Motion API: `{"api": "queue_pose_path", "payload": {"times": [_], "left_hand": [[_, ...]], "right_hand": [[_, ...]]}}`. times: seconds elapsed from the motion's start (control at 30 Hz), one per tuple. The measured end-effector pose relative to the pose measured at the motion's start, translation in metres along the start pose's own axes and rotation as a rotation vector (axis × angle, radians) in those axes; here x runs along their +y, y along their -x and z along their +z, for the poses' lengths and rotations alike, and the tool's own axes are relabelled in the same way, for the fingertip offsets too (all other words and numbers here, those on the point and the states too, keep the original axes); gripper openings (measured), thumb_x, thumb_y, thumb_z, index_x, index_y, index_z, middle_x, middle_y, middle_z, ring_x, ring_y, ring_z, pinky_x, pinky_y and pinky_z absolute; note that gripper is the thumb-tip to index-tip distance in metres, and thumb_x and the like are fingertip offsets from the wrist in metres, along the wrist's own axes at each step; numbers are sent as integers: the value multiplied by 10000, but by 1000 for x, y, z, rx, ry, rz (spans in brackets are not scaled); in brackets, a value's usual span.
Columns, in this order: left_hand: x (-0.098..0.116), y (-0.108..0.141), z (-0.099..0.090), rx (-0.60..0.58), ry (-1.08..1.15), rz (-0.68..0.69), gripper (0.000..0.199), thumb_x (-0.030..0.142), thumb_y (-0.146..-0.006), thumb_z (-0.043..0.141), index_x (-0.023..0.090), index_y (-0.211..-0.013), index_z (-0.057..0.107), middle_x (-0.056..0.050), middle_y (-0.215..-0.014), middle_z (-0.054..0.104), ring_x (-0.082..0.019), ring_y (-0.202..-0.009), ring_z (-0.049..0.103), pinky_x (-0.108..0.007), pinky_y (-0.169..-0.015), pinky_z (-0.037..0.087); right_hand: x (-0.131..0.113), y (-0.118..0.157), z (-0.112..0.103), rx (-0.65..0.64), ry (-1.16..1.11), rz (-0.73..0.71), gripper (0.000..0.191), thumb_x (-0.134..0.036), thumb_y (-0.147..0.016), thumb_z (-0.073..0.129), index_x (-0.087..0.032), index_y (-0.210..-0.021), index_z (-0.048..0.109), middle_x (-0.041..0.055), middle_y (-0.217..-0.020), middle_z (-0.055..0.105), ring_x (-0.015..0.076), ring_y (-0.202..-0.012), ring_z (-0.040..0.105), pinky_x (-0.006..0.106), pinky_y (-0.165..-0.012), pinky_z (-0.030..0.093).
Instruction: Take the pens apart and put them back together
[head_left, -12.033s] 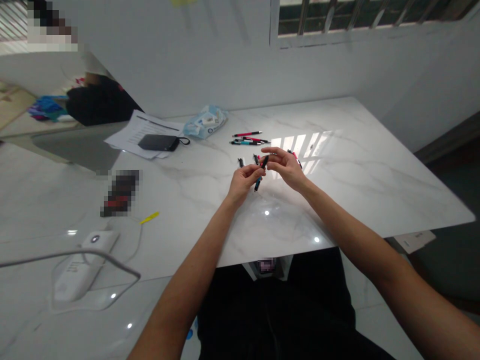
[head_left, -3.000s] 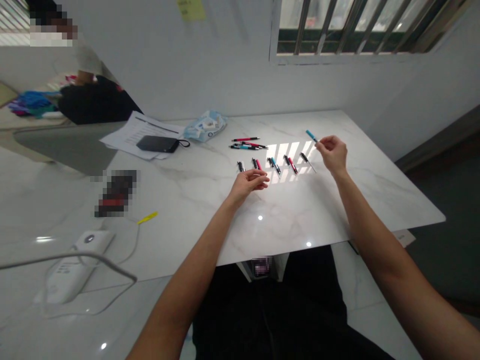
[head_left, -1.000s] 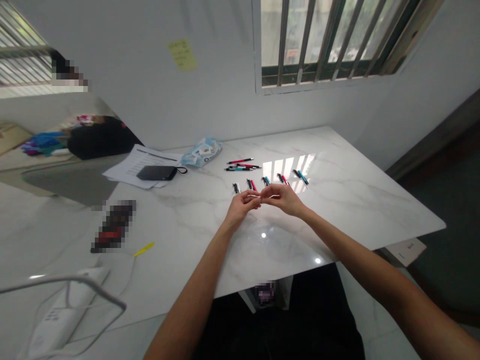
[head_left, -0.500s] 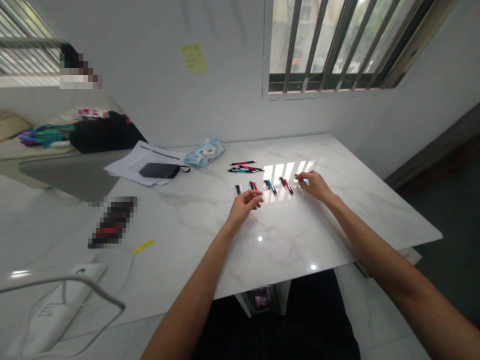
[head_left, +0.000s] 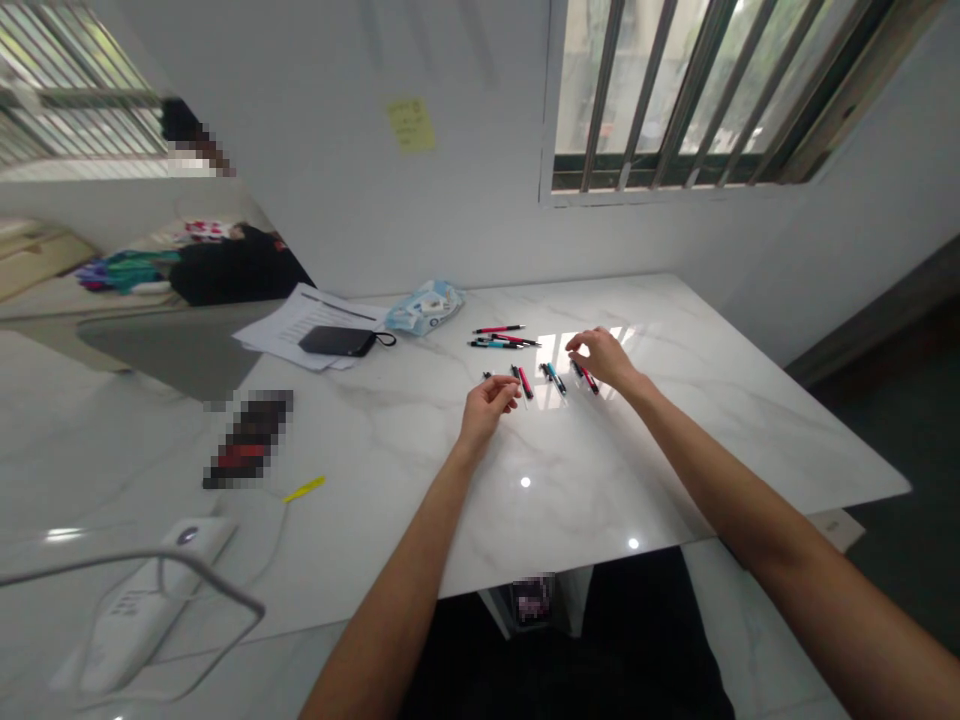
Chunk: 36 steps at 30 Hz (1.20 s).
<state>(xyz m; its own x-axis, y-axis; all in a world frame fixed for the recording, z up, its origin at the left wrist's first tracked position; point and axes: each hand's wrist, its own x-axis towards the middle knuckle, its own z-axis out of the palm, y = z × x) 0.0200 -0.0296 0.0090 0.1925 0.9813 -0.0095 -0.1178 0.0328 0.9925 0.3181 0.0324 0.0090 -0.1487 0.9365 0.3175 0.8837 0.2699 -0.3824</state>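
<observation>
Two hands are over the white desk (head_left: 420, 500), apart from each other. The left hand (head_left: 489, 408) has its fingers bent close to the thumb, and I cannot tell if it holds anything. A black pen end (head_left: 487, 375) pokes out behind it, and the rest is hidden. The right hand (head_left: 602, 360) is curled, closer to the right edge of the desk, and I cannot tell if something small is in it. Just beside its thumb lie some red and black pen parts (head_left: 592, 380). Between the two hands are some blue and black pen parts (head_left: 556, 377). A red pen part (head_left: 526, 382) lies just beside the left hand. Behind this row, toward the far edge, is a little heap with a blue pen (head_left: 499, 345) in it, and a red pen (head_left: 499, 329) lies just past the heap. Near the far edge sit a blue packet (head_left: 424, 309) and some papers (head_left: 281, 325) with a black case (head_left: 337, 341) on top.
</observation>
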Motion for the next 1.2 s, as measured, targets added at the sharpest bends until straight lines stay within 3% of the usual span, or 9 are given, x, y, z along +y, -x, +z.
{"api": "queue_pose_path", "payload": {"times": [0.23,0.43,0.53,0.63,0.8,0.87,0.97,1.07,1.2], "left_hand": [[-2,-1,-3,34,-8,38,365,491,-777,823,185,-967,763,-29,-827,738,-135,-690,605,-291,-701,472],[-8,-3,-4,104,-52,78,250,412,-833,769,194,-957,767,-34,-861,750,-159,-736,620,-305,-730,496],[-8,-2,-5,219,-193,139,166,362,-895,729,218,-967,770,-44,-946,763,-189,-798,639,-337,-793,522],[-2,7,-1,314,-487,350,161,273,-931,711,235,-1069,785,-89,-1093,756,-263,-989,662,-421,-968,530],[4,24,14,259,-844,649,391,276,-952,774,280,-1343,778,-147,-1474,667,-385,-1418,526,-525,-1237,356],[0,24,18,170,-885,649,409,304,-964,789,297,-1372,776,-145,-1464,689,-395,-1406,550,-526,-1218,356],[-9,21,18,49,-909,553,283,312,-1029,723,295,-1296,816,-117,-1223,790,-329,-1128,699,-445,-1033,463],[-13,19,14,28,-882,472,264,354,-1087,655,297,-1288,816,-79,-1176,814,-260,-974,737,-363,-884,492],[-11,19,11,24,-885,443,260,310,-1109,602,259,-1253,813,-59,-1165,829,-229,-1009,756,-314,-883,504]], "right_hand": [[-31,-62,40,-79,-63,198,143,-224,-913,820,-207,-1040,884,120,-1050,860,281,-996,742,348,-900,522],[-25,-74,46,-10,-132,324,164,-256,-941,755,-164,-1009,873,130,-1004,863,232,-876,762,310,-835,532],[-22,-63,35,116,-228,348,278,-357,-990,670,-156,-1093,832,141,-1097,855,239,-964,768,325,-882,545],[-24,-34,26,243,-468,350,338,-489,-986,632,-182,-990,774,109,-982,838,229,-890,741,328,-832,543],[-47,26,28,211,-709,273,579,-762,-980,573,-252,-707,590,19,-692,654,186,-656,570,318,-660,448],[-60,43,32,172,-789,235,612,-788,-974,595,-256,-675,557,-3,-647,589,174,-620,520,321,-635,410],[-75,56,36,118,-876,198,655,-834,-965,589,-261,-653,527,-19,-603,532,167,-590,479,328,-619,391],[-80,60,35,101,-818,158,630,-796,-995,577,-258,-670,533,-21,-608,526,163,-593,461,329,-626,380],[-80,62,29,101,-737,108,454,-637,-1015,627,-232,-815,664,1,-724,648,161,-649,529,318,-652,405]]}}
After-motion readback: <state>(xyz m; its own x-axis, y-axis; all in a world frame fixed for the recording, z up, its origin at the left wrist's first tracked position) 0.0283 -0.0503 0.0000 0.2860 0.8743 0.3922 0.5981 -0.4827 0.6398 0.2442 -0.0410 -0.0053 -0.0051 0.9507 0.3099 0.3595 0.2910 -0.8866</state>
